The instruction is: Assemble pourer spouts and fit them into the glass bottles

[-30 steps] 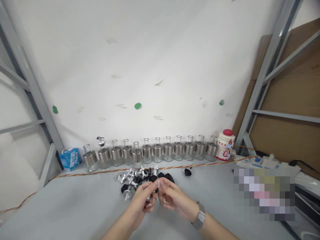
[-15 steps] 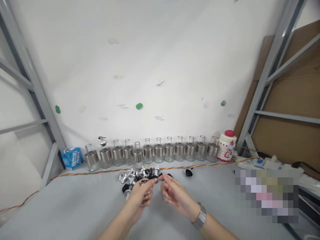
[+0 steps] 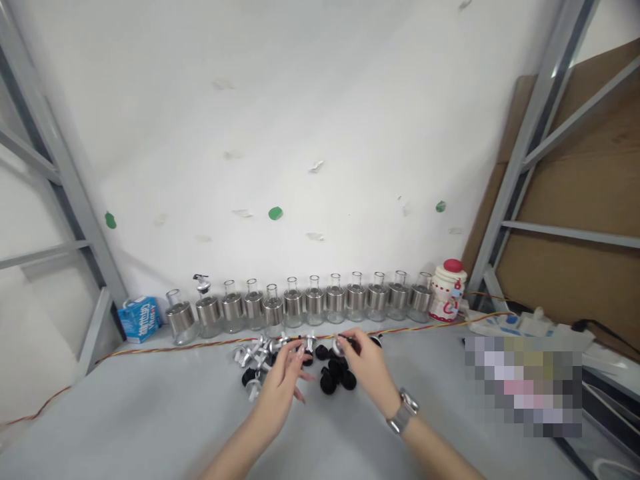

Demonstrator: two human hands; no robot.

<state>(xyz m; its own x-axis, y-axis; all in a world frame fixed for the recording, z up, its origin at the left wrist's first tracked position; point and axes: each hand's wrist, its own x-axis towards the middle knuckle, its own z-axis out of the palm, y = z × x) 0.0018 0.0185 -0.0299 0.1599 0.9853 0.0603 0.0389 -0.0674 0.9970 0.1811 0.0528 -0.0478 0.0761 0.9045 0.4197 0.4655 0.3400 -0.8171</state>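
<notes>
My right hand (image 3: 364,360) pinches a bottle stopper (image 3: 341,346) with a rounded silver top, partly hidden by the fingers. To the left, my left hand (image 3: 286,375) has its thumb and forefinger close together at a small dark piece, with the other fingers loosely apart; what it holds is not clear. Beyond and beside the left hand lies a heap of silver pour spouts (image 3: 255,357). Several black rubber stoppers (image 3: 337,375) sit between the two hands on the grey table (image 3: 165,413).
Along the wall stands a row of glass bottles (image 3: 315,301) with steel collars; one at the left bears a spout (image 3: 203,283). A blue carton (image 3: 139,320) and a white-and-red jar (image 3: 448,293) flank them. A twisted cord (image 3: 200,344) runs in front.
My hands have moved apart, uncovering black stoppers between them. My right hand has shifted right and up and now grips a silver-topped stopper. The view has shifted slightly.
</notes>
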